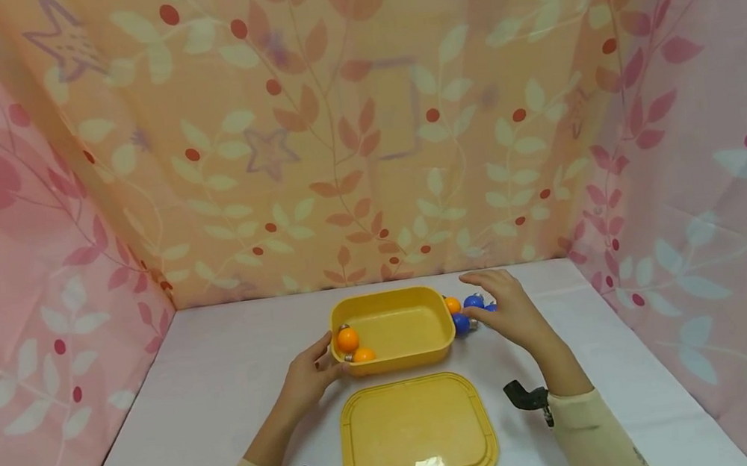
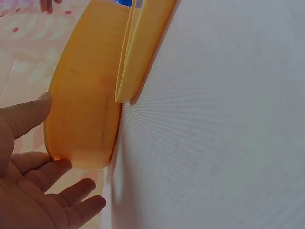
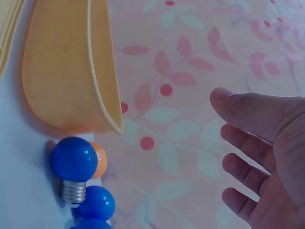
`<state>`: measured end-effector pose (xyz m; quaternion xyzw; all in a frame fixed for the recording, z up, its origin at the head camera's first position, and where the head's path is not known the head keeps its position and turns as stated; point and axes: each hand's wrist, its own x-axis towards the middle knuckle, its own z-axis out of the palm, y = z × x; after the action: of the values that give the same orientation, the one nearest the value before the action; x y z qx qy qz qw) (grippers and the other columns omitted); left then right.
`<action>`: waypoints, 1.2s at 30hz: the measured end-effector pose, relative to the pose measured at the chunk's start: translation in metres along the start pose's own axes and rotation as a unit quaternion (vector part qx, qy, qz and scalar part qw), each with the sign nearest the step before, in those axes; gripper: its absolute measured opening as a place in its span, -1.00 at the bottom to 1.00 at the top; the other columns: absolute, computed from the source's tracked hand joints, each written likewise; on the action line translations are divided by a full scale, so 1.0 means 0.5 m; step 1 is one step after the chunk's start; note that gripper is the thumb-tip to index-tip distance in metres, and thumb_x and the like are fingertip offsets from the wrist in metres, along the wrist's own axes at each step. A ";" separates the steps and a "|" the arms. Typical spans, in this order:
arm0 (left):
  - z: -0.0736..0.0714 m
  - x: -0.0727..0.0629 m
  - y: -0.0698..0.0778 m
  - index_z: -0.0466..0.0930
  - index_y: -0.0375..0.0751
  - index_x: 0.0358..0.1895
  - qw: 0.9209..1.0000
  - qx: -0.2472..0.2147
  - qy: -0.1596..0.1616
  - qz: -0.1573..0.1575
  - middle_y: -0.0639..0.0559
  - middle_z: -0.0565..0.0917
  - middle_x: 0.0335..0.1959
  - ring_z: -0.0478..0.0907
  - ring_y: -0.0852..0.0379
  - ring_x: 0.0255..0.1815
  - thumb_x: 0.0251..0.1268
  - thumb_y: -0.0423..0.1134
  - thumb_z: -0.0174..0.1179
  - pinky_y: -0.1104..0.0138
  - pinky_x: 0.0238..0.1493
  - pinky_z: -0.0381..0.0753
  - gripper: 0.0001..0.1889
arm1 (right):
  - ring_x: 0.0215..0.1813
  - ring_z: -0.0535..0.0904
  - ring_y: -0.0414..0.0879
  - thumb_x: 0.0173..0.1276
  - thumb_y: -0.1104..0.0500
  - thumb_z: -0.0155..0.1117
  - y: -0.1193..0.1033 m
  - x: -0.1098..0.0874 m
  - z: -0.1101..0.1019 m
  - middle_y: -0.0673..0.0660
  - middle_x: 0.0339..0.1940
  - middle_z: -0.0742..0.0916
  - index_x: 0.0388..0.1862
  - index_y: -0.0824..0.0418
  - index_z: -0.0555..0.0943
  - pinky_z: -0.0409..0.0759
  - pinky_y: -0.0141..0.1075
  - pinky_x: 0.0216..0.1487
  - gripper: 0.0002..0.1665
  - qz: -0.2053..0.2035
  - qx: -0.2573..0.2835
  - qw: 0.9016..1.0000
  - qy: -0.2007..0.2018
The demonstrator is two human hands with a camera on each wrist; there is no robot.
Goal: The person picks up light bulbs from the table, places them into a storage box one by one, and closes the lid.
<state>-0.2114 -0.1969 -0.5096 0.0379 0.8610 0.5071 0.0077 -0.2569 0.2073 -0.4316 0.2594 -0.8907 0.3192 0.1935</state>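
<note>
In the head view a yellow plastic box [image 1: 400,364] stands on the white table, with two orange light bulbs [image 1: 348,340] in its left end. My left hand [image 1: 306,378] touches the box's left end; the left wrist view shows its thumb and fingertips at the wall of the box [image 2: 86,90]. Over the right side hovers my right hand [image 1: 509,310], fingers spread and holding nothing. Below it, right of the box, lie several blue bulbs [image 3: 74,159] and an orange bulb [image 3: 101,160]. A blue bulb's metal screw base shows in the right wrist view.
A yellow lid [image 1: 418,435] lies flat in front of the box. Patterned cloth [image 1: 337,131] hangs behind the table and on both sides. White cloth [image 1: 194,400] covers the table. Each wrist carries a small black camera mount [image 1: 526,395].
</note>
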 end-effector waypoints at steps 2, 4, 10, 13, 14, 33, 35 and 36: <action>-0.001 0.001 0.001 0.27 -0.04 0.59 1.000 0.001 -0.001 -0.002 -0.12 0.39 0.53 0.35 -0.28 0.50 0.25 0.00 0.47 -0.13 0.38 0.48 -0.13 | 0.34 0.45 0.18 0.16 0.16 0.63 0.010 0.000 -0.005 0.18 0.32 0.65 0.33 0.14 0.60 0.30 0.25 0.42 -0.27 0.011 -0.003 1.000 -0.002; -0.001 0.002 0.001 0.27 -0.04 0.59 1.000 0.000 -0.002 -0.004 -0.12 0.39 0.53 0.35 -0.28 0.50 0.25 0.00 0.47 -0.12 0.37 0.49 -0.13 | 0.36 0.44 0.19 0.18 0.16 0.62 0.020 -0.001 -0.009 0.19 0.33 0.64 0.34 0.14 0.60 0.31 0.25 0.43 -0.28 0.022 -0.006 1.000 -0.003; 0.000 0.002 0.001 0.28 -0.03 0.58 1.000 0.003 0.001 -0.008 -0.13 0.40 0.53 0.36 -0.27 0.49 0.24 -0.02 0.48 -0.10 0.37 0.49 -0.13 | 0.39 0.41 0.24 0.21 0.17 0.60 0.052 -0.008 -0.017 0.24 0.35 0.62 0.34 0.16 0.59 0.30 0.32 0.43 -0.29 0.056 -0.010 0.998 -0.003; 0.001 0.001 0.001 0.28 -0.03 0.58 1.000 0.000 -0.001 -0.013 -0.14 0.40 0.52 0.37 -0.28 0.49 0.24 -0.04 0.48 -0.10 0.36 0.50 -0.14 | 0.40 0.40 0.26 0.22 0.16 0.59 0.070 -0.014 -0.016 0.26 0.35 0.61 0.35 0.18 0.58 0.28 0.34 0.44 -0.30 0.079 -0.012 0.997 -0.009; 0.001 0.000 0.001 0.28 -0.03 0.58 1.000 0.000 -0.001 -0.014 -0.15 0.40 0.52 0.36 -0.29 0.49 0.24 -0.04 0.48 -0.11 0.36 0.50 -0.14 | 0.41 0.39 0.26 0.23 0.15 0.58 0.077 -0.017 -0.016 0.25 0.35 0.61 0.35 0.17 0.58 0.27 0.33 0.45 -0.30 0.088 -0.015 0.996 -0.011; -0.009 0.005 0.005 0.28 -0.04 0.58 1.000 -0.002 -0.005 -0.005 -0.16 0.38 0.53 0.36 -0.28 0.49 0.22 0.02 0.49 -0.09 0.36 0.50 -0.11 | 0.27 0.45 0.36 0.25 0.06 0.56 0.174 -0.042 0.018 0.36 0.24 0.65 0.32 0.30 0.59 0.33 0.32 0.35 -0.30 0.189 -0.059 0.978 -0.060; -0.006 0.002 0.004 0.29 -0.03 0.58 1.000 -0.005 -0.006 -0.013 -0.15 0.38 0.53 0.36 -0.28 0.49 0.22 0.01 0.49 -0.10 0.36 0.49 -0.12 | 0.26 0.46 0.35 0.25 0.04 0.56 0.180 -0.050 0.026 0.36 0.22 0.66 0.32 0.29 0.59 0.36 0.31 0.33 -0.29 0.201 -0.057 0.976 -0.065; -0.004 -0.001 0.003 0.29 -0.02 0.58 1.000 -0.006 -0.007 -0.017 -0.16 0.38 0.53 0.37 -0.29 0.48 0.22 0.01 0.49 -0.10 0.36 0.50 -0.12 | 0.26 0.47 0.34 0.24 0.02 0.56 0.184 -0.055 0.031 0.35 0.22 0.66 0.32 0.28 0.59 0.37 0.30 0.33 -0.28 0.208 -0.055 0.974 -0.068</action>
<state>-0.2108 -0.1978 -0.5071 0.0265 0.8585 0.5116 0.0227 -0.2916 0.2669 -0.5000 0.0781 -0.9524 0.2847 0.0761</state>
